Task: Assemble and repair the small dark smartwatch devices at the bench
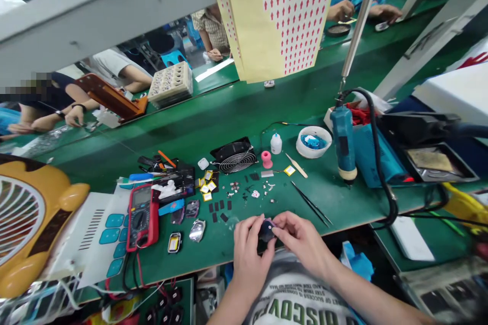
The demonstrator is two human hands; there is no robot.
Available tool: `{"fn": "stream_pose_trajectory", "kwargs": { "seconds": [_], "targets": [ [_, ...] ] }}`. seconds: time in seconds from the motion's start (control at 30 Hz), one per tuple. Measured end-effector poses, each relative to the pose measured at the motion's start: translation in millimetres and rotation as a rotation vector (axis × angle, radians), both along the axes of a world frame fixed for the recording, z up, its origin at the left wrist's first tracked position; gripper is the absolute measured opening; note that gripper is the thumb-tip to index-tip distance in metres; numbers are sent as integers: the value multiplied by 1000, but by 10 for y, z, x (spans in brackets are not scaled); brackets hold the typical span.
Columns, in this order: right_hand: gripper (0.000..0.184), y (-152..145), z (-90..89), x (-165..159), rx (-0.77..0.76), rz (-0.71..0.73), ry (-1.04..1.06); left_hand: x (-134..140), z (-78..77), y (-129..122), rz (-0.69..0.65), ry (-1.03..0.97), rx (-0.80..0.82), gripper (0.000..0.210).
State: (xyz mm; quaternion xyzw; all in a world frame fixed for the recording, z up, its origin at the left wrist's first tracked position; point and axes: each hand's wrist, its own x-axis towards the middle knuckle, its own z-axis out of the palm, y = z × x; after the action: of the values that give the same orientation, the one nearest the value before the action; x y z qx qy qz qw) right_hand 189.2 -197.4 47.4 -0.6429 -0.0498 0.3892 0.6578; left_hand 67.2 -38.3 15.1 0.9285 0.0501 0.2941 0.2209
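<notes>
Both hands [247, 245] pinch a dark piece [266, 231] at the bench [213, 246]

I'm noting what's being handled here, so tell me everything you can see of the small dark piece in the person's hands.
The small dark piece is blackish with a bluish-purple tint, looks smooth, and bears a small pale mark on its visible face. It may be plastic or glass; the picture doesn't settle which. The left hand and right hand both grip it with their fingers, near the front edge of the green table. The fingers cover parts of its outline, so its full shape is hidden.
</notes>
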Motion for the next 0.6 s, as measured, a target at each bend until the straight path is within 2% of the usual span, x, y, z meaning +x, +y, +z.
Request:
{"fn": "stream_pose_trajectory", "kwargs": {
  "seconds": [0.27,0.47,0.6],
  "targets": [
    [43,-6,-29,-12,15,-22,36,-21,-38,2,32,24,8,33],
    [45,-11,-78,-37,1,-20,-2,-41,-50,-19,48,16,5,40],
    [41,22,-69,-55,-5,-12,-54,-85,-153,-31,98,18,-21,47]
  ]
}}
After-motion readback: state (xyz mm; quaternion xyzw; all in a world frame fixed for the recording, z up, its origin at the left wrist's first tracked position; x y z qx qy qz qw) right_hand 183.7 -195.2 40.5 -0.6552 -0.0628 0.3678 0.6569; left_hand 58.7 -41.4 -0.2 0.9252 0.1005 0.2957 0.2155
